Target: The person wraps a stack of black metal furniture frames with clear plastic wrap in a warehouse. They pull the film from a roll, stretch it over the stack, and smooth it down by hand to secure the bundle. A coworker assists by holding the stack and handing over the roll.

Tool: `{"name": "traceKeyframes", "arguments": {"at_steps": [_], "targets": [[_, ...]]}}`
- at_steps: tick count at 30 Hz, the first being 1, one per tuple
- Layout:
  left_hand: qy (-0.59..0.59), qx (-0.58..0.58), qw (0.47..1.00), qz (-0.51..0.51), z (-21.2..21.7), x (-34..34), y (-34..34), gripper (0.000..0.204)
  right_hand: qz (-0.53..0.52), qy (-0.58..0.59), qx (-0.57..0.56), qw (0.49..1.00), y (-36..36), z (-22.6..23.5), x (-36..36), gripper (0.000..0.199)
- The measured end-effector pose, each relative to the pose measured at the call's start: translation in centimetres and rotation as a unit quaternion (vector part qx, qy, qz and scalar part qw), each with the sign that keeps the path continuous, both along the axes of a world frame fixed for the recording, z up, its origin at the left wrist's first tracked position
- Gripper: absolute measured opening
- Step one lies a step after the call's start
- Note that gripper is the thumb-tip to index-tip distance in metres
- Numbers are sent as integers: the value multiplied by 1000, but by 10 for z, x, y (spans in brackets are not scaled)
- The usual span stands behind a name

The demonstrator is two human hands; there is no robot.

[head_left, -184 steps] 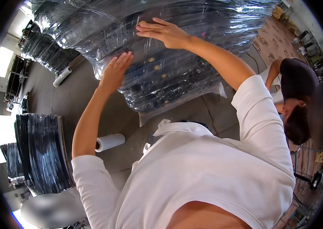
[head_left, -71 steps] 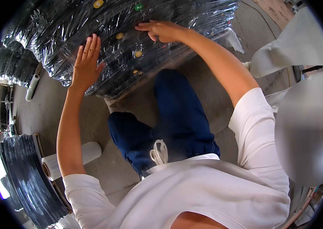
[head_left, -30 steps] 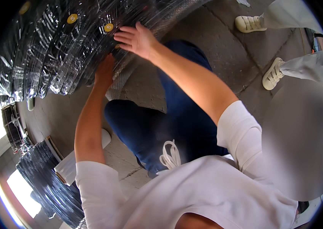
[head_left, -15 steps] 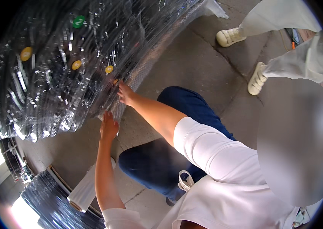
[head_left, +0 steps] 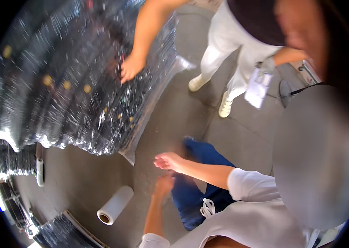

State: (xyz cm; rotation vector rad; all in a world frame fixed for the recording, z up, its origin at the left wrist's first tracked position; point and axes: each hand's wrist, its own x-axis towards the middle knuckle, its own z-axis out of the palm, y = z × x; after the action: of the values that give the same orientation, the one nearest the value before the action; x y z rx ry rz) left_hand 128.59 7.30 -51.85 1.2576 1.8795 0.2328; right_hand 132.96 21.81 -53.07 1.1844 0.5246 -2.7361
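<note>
My right hand [head_left: 168,160] is held out over the floor in front of my knees, fingers stretched and nothing seen in it. Just below it is my left hand [head_left: 165,182], smeared by motion, so its fingers do not show clearly. Both are apart from the large bundle in dark, shiny stretch film [head_left: 75,111] at the upper left. A strip of bubble wrap [head_left: 131,151] sticks out at the bundle's lower corner, nearest my hands. A co-worker's hand [head_left: 132,68] rests on top of the bundle.
A white roll of stretch film [head_left: 115,205] lies on the floor at lower left. The co-worker, in white trousers [head_left: 224,45], stands across from me holding papers [head_left: 259,87]. More film-wrapped bundles [head_left: 61,231] lie at the left, and a fan [head_left: 285,93] stands at the right.
Both my hands have come away from the bundle's lower edge, toward my knees. The co-worker's arm now reaches onto the bundle. My view has shifted, showing the white roll whole.
</note>
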Motion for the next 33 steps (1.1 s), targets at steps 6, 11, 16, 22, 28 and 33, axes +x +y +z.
{"name": "traceKeyframes", "arguments": {"at_steps": [6,11,16,22,28,33], "targets": [[-155,164,972,-67,114,141,93,24,-44,65,96,992,57,210,194,27],[-236,190,951,-53,208,253,184,23,-125,118,237,956,95,324,343,25],[-435,267,846,-154,276,401,307,31,-254,109,356,893,146,365,496,22],[-229,361,856,-292,350,492,396,41,-355,97,386,846,228,400,610,20],[-187,341,911,-134,356,476,461,31,-361,149,361,847,340,400,603,17],[-216,445,869,-28,367,454,543,42,-303,163,393,853,438,393,554,16]]}}
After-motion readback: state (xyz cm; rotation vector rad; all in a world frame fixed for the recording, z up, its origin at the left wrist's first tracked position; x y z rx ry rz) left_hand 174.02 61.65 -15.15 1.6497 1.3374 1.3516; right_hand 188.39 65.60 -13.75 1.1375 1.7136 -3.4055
